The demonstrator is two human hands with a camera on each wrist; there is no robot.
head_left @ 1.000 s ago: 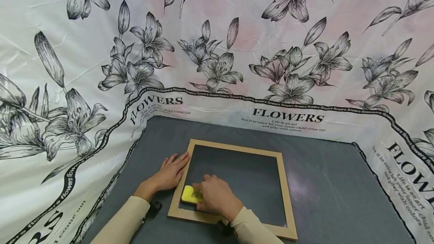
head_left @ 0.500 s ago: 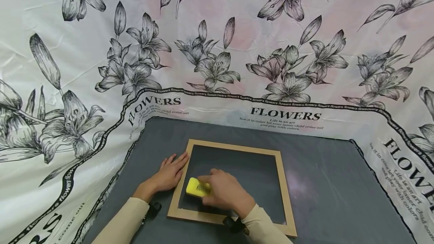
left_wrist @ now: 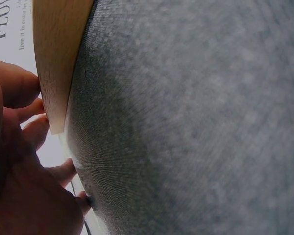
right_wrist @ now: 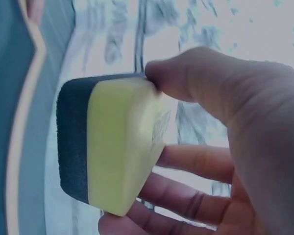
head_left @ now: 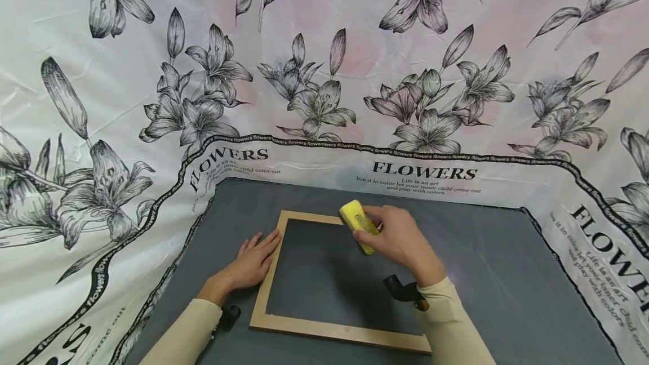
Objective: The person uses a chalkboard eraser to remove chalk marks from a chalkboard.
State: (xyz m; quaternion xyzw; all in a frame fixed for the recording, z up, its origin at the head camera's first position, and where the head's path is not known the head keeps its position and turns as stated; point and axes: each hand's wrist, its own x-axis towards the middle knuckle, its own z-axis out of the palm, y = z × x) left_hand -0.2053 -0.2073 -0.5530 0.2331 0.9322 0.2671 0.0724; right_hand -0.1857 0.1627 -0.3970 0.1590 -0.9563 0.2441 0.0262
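Note:
A small wood-framed blackboard (head_left: 314, 280) lies flat on the grey table cover. Over its left edge my left hand (head_left: 248, 262) lies with fingers spread, their tips touching the wooden frame (head_left: 294, 325). In the left wrist view, the thumb and fingers of that hand (left_wrist: 34, 161) are against the frame's wooden side (left_wrist: 59, 54). My right hand (head_left: 400, 238) pinches a yellow board eraser (head_left: 357, 221) between thumb and fingers, raised above the board's upper right part. The right wrist view shows the eraser's (right_wrist: 112, 142) black felt side turned away from the palm. The board's right edge is mostly hidden.
Grey cloth (head_left: 507, 275) covers the table around the board. A white curtain (head_left: 324, 10) printed with black lilies and lettering surrounds the table at the back and both sides. Black wrist cameras (head_left: 400, 289) sit at both sleeves.
My right hand has lifted the eraser off the board's lower left, carrying it up and to the right. The left hand stays at the frame's left edge.

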